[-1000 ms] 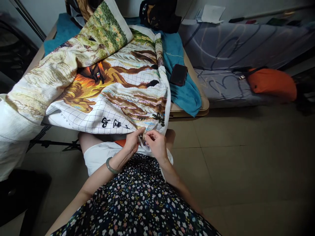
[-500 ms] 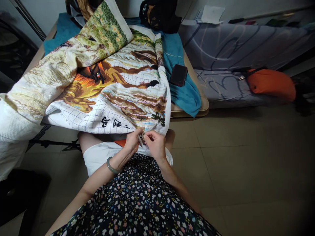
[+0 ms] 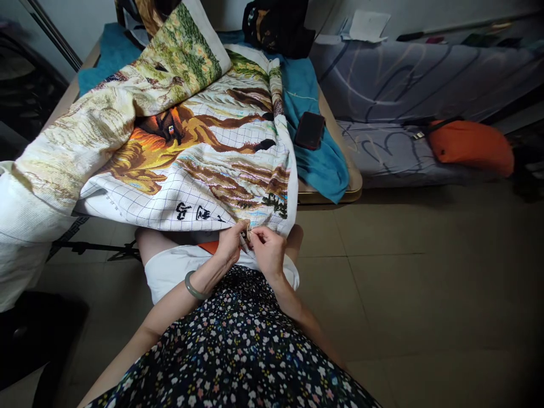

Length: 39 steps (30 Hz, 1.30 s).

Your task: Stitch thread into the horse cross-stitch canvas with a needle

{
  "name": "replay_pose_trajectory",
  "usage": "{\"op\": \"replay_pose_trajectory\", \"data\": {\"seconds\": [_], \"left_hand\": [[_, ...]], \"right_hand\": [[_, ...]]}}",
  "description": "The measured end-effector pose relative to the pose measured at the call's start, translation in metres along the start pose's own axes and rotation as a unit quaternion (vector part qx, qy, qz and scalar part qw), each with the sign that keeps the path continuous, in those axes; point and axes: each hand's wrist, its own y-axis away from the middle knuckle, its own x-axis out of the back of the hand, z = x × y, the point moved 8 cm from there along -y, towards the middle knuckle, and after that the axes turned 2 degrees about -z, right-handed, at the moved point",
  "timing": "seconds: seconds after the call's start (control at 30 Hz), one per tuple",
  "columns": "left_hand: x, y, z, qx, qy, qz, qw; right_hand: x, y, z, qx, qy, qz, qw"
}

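A large cross-stitch cloth (image 3: 238,130) with a printed grid spreads from the low bed to my lap, showing orange-brown animal figures and black characters. My left hand (image 3: 230,242) is closed on the cloth's near edge, thumb on top. Close beside it, my right hand (image 3: 268,247) pinches thumb and forefinger together at the same edge. Between the fingertips shows a small pale loop, perhaps thread; what the right fingers hold is too small to make out. The upper part of the cloth is folded over and hangs off to the left.
A teal blanket (image 3: 329,175) lies under the cloth, with a dark phone (image 3: 310,130) on it. A black bag (image 3: 276,28) sits at the back. An orange bag (image 3: 470,148) rests on a grey patterned cover at right. A black stand leg (image 3: 96,247) is at left.
Both hands stay at the cloth's edge with almost no movement. The whole view has shifted very slightly.
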Motion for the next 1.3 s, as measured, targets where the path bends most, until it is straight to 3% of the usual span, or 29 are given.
{"op": "replay_pose_trajectory", "data": {"seconds": [0.33,0.6,0.77,1.07,1.13,1.3], "left_hand": [[-0.001,0.0,0.001,-0.006,0.008,-0.002,1.0],[-0.001,0.001,-0.002,-0.005,0.013,-0.009,1.0],[-0.001,0.001,-0.006,0.016,0.017,-0.028,0.999],[0.003,-0.002,-0.012,0.02,0.03,-0.065,0.997],[0.003,-0.001,-0.007,-0.002,0.033,-0.058,0.998],[-0.004,0.003,0.002,-0.041,0.033,-0.08,0.995]], "right_hand": [[0.001,0.0,-0.008,0.054,0.049,-0.013,0.997],[-0.005,-0.002,0.013,-0.055,-0.071,-0.032,0.995],[-0.002,-0.004,0.013,-0.092,-0.123,0.002,0.988],[0.002,-0.027,-0.01,-0.029,0.03,-0.089,0.995],[0.005,-0.028,-0.011,-0.02,0.036,-0.08,0.996],[0.009,-0.022,-0.01,-0.024,-0.065,-0.024,0.997]]}}
